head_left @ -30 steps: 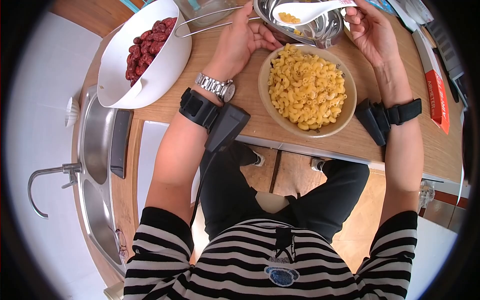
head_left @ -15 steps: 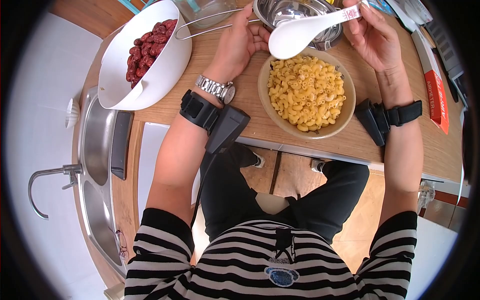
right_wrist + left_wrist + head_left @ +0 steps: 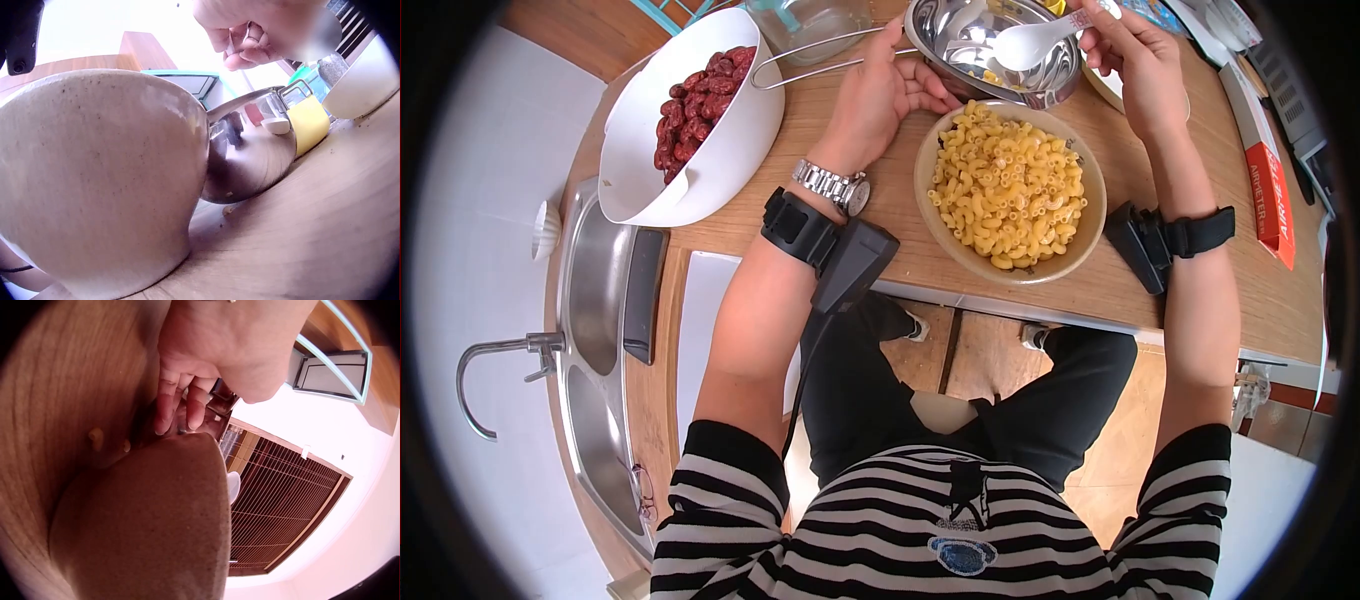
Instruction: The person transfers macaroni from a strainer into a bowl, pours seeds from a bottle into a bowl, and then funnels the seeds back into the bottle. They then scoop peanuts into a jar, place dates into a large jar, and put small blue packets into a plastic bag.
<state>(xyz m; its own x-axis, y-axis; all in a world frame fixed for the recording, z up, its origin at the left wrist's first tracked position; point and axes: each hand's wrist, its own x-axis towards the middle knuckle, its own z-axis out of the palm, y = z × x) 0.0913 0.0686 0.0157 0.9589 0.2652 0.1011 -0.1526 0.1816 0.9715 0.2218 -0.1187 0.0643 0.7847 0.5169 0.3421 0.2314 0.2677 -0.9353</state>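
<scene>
My right hand (image 3: pixel 1152 85) pinches the handle of a white soup spoon (image 3: pixel 1030 45); its scoop lies over a shiny steel bowl (image 3: pixel 960 40) holding a few macaroni pieces. At that bowl's left side, my left hand (image 3: pixel 870 100) grips it where its long wire handle (image 3: pixel 820 70) joins, fingertips at the wall. The left wrist view shows curled fingers (image 3: pixel 197 403) at the steel, just beyond a beige bowl (image 3: pixel 150 519). Heaped macaroni (image 3: pixel 1010 185) fills the beige bowl, which stands nearer my body.
Left of my left hand, a large white container (image 3: pixel 740 150) holds red dates (image 3: pixel 695 110). A glass jar (image 3: pixel 815 30) stands behind it. A white bowl (image 3: pixel 369 81) sits right of the steel bowl. An orange-and-white box (image 3: pixel 1270 205) lies far right; a sink (image 3: pixel 595 285) is at left.
The spoon came from the steel bowl carrying macaroni, tipped over the beige bowl, and is now back over the steel bowl. My left hand has stayed at the steel bowl.
</scene>
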